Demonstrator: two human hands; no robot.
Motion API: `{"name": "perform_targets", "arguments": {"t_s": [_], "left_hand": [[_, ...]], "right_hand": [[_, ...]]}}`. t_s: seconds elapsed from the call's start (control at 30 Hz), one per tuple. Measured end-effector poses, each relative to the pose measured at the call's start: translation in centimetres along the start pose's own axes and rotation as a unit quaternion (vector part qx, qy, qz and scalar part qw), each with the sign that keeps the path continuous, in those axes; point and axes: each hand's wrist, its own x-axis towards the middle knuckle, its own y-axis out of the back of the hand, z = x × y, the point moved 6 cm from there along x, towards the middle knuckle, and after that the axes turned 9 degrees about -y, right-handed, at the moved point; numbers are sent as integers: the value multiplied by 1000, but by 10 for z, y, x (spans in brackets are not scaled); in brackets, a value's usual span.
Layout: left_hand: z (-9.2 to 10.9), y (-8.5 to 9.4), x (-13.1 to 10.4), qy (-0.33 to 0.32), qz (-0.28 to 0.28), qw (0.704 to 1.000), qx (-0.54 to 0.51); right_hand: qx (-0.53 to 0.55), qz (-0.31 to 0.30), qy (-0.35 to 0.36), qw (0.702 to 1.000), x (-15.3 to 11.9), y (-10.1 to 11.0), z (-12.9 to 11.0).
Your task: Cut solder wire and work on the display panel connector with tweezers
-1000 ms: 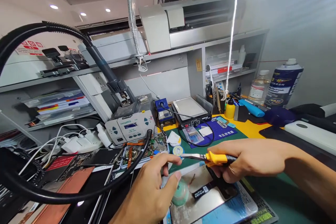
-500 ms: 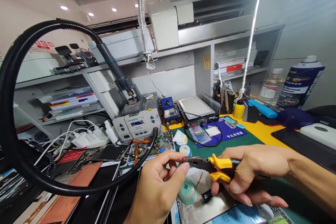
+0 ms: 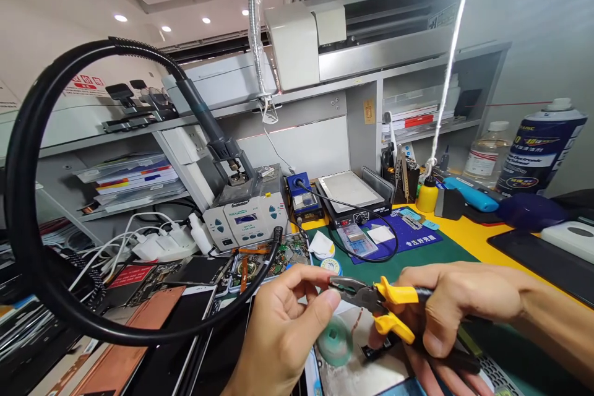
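Observation:
My right hand is wrapped round a pair of pliers with yellow and black handles. The handles are spread, and a gap shows between the jaws. At the jaw tips, the thumb and forefinger of my left hand are closed together; whatever they pinch is too small or hidden to make out. Beneath the pliers lies a flat metallic panel carrying a translucent green suction cup. A small black part rests on the panel, partly covered by my right hand.
A thick black hose loops across the left side from the grey soldering station. Behind my hands sit a tray of circuit boards and a black heating plate unit. A spray can stands at right, and a white cord hangs down.
The pliers' handles have spread wider and the jaws have parted. My right hand's fingers have opened out along the lower handle, while my left hand stays at the tips.

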Motion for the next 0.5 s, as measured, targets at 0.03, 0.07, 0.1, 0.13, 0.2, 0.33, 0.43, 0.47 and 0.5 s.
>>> {"name": "perform_targets", "arguments": {"t_s": [0.03,0.07,0.1,0.13,0.2,0.33,0.43,0.47,0.5], "left_hand": [[1,-1,0,-5,4,1000,-6],[2,-1,1,-11,9,1000,-13],[3,-2,1,-16,15,1000,-19],[4,-3,2,-20,21,999,-24],[5,-3,2,-21,29,999,-31],[1,-2,2,-2,29,999,-28],[-3,0,3,1,19,999,-32],[-4,0,3,2,13,999,-36],[-4,0,4,4,8,999,-42]], "right_hand": [[0,-2,-3,1000,-1,-1,0],[-1,-8,-7,1000,-1,-3,0],[-2,-12,-12,1000,-1,-5,0],[0,-11,-15,1000,-1,-5,1],[15,6,-14,1000,0,-3,5],[55,63,-2,996,5,6,11],[34,46,8,998,9,2,8],[26,18,7,999,10,-3,6],[20,-13,1,1000,10,-8,5]]}}
